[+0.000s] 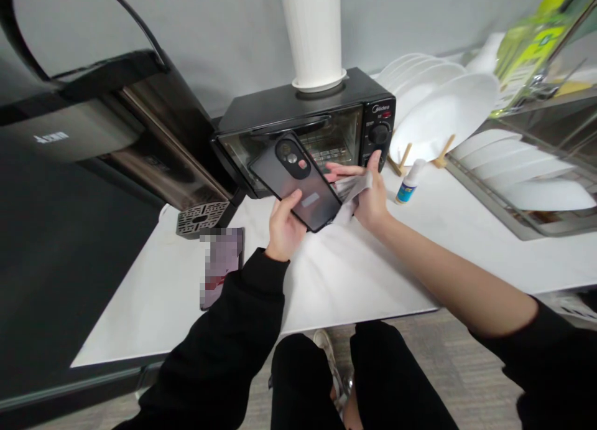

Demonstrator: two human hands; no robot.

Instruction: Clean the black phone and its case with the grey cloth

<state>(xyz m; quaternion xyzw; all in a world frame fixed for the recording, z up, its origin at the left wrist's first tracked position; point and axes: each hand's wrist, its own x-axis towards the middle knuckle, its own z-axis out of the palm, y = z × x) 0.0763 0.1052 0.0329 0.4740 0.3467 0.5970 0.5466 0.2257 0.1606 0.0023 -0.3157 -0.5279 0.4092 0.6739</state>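
Phone (298, 182) sits gripped above the desk (345, 287) in my left hand (284, 228), tissue (349, 200) held in my right hand (374, 200); I read this as wiping, the next stroke needing steady support.

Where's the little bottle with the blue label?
The bottle stands on the counter, right of centre in the head view, between the right hand and dish rack.

A plain grey wall (224, 38) backs the white counter (349, 280) above streaky grey flooring (443, 355).
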